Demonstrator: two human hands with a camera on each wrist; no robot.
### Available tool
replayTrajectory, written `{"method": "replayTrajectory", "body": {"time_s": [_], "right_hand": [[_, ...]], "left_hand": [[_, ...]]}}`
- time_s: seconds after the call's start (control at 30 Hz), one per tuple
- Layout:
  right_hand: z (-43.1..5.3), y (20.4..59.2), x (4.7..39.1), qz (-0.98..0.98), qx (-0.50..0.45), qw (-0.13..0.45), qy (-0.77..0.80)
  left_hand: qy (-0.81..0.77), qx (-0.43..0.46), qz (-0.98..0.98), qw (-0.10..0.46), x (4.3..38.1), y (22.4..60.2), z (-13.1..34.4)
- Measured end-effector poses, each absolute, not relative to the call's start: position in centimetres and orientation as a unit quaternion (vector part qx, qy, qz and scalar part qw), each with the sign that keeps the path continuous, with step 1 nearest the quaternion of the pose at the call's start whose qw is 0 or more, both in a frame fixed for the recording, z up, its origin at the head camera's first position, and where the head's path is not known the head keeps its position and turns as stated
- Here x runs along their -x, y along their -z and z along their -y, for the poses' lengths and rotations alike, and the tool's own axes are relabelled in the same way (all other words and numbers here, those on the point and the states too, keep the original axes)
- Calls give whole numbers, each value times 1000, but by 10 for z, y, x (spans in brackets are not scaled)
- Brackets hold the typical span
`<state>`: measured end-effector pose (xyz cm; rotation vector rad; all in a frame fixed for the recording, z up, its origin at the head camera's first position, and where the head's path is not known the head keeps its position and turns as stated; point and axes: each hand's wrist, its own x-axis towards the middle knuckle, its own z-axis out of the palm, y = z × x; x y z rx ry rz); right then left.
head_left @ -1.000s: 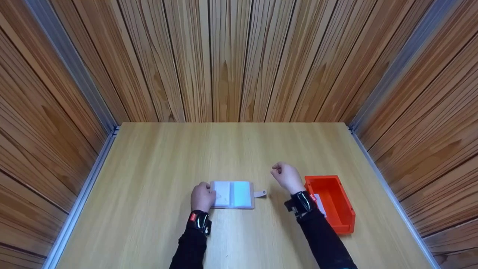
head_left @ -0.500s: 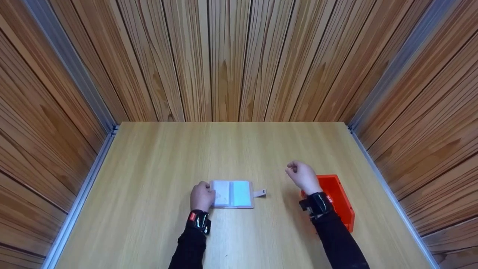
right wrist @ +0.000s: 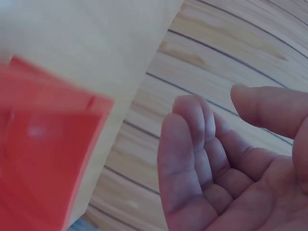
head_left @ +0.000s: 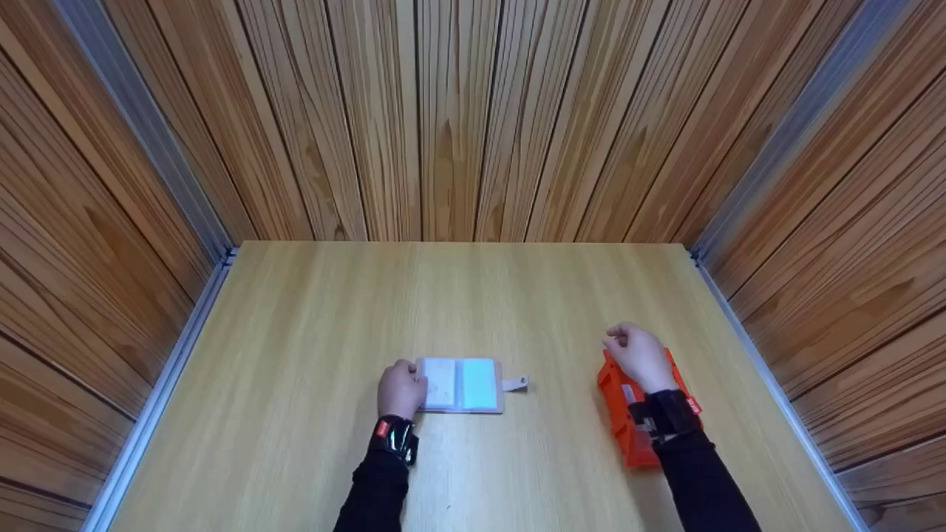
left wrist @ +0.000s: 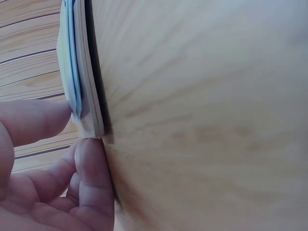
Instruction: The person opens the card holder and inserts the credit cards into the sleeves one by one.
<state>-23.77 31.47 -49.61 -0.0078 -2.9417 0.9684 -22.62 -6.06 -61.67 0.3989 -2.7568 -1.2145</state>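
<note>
An unfolded card holder (head_left: 479, 384) with clear sleeves lies on the table, its snap strap (head_left: 515, 384) stretched out to the right. My left hand (head_left: 400, 389) pinches its left edge. In the left wrist view the thumb (left wrist: 38, 118) presses on the sleeves (left wrist: 71, 72), with the fingers against the edge of the cover (left wrist: 92, 96). Above the orange bin (head_left: 617, 417) hovers my right hand (head_left: 640, 358), holding nothing. Seen from the right wrist, its fingers (right wrist: 180, 159) are loosely bent and the thumb stands apart from them.
Inside the bin, partly hidden by the right arm, a small pale item (head_left: 630, 393) shows. Wooden plank walls (head_left: 451, 118) enclose the table (head_left: 332, 310) at the back and sides, with metal rails (head_left: 159, 391) along the side edges.
My right hand has moved to the right, from beside the bin to above it. The left hand and the card holder have stayed in place.
</note>
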Motion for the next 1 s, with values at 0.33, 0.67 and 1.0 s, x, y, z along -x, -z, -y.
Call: {"method": "replayTrajectory", "body": {"time_s": [0.33,0.67,1.0], "right_hand": [[-347,504,230,953,49,-22,-298],[-357,527,226,954,81,-82,-277],[-361,548,227,962,88,-111,-232]], "left_hand": [[406,-140,902,45,224,612,59],[401,-131,905,54,225,615,60],[399,-127,906,59,225,616,61]]}}
